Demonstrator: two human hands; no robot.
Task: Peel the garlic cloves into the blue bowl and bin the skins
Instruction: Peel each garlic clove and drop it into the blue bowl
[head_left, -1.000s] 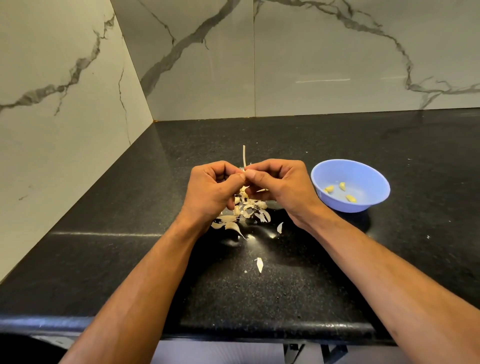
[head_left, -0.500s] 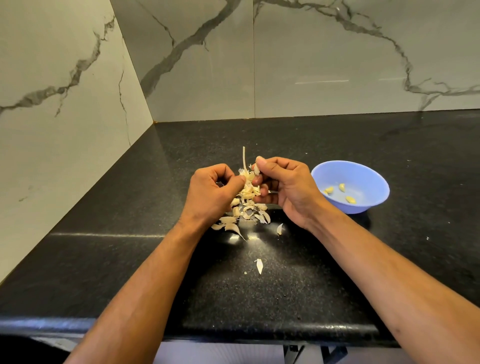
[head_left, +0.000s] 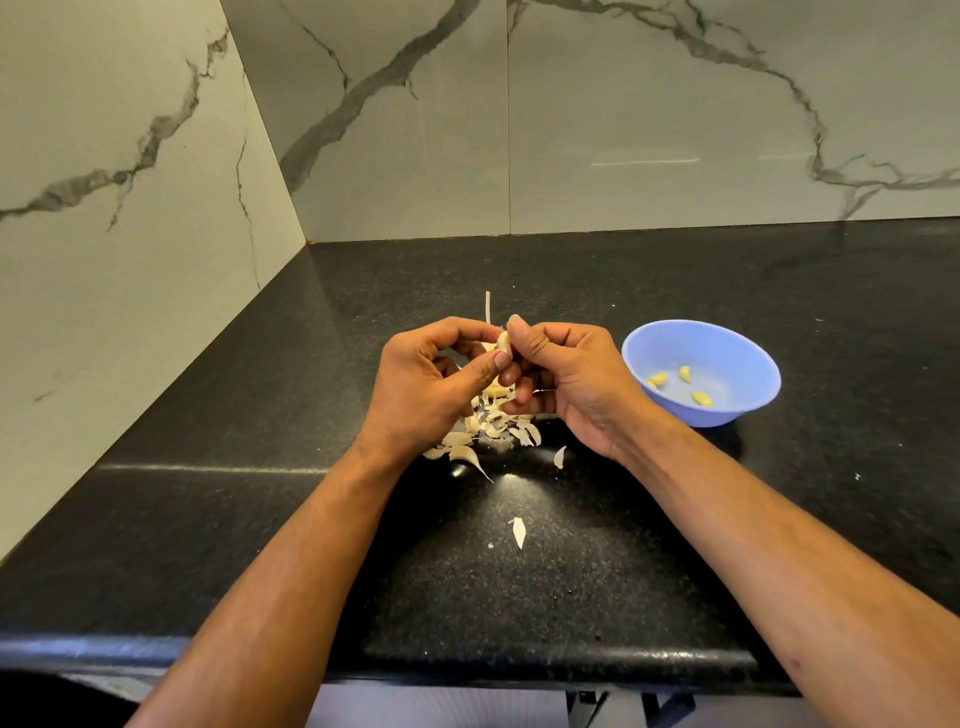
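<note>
My left hand (head_left: 431, 382) and my right hand (head_left: 566, 376) meet above the black counter, and both pinch one pale garlic clove (head_left: 503, 343) between thumbs and fingertips. A thin dry stalk (head_left: 488, 306) sticks up behind the hands. Under the hands lies a pile of garlic skins (head_left: 491, 426), partly hidden by the fingers. The blue bowl (head_left: 737, 348) stands just right of my right hand and holds three peeled cloves (head_left: 684, 372).
Loose skin flakes lie nearer me on the counter, one skin flake (head_left: 518, 532) well apart from the pile. Marble walls close the left side and the back. The counter's front edge (head_left: 467, 660) runs below my forearms.
The hands parted briefly half a second ago and have closed together again on the clove, held slightly higher than before. The bowl and the skins have not moved.
</note>
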